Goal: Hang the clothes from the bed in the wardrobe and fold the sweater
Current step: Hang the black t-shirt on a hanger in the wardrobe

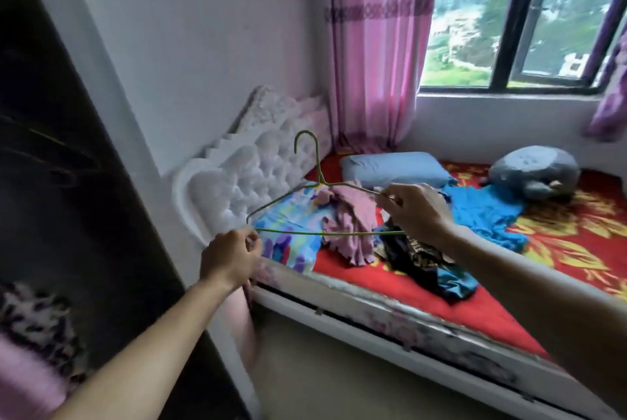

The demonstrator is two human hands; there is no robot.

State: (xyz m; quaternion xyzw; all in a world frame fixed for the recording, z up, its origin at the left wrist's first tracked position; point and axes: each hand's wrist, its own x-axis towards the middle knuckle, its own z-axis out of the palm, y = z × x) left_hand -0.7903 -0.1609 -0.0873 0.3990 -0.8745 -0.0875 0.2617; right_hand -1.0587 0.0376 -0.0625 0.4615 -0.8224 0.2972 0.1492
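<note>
A thin green wire hanger (307,197) is held upright in the air above the bed's near edge. My left hand (230,258) pinches its left corner. My right hand (415,212) pinches its right end. Under the hanger, on the red flowered bed (400,287), lie a pink garment (349,226), a dark patterned garment with teal fabric (431,267) and a bright blue garment (485,216). The dark wardrobe (61,182) stands at the left, with pink and leopard-print cloth (30,338) at its bottom.
A colourful pillow (288,233) sits at the head of the bed by the white tufted headboard (244,175). Farther back are a blue pillow (393,168) and a grey plush toy (536,172). Pink curtains (376,46) hang beside the window (526,19).
</note>
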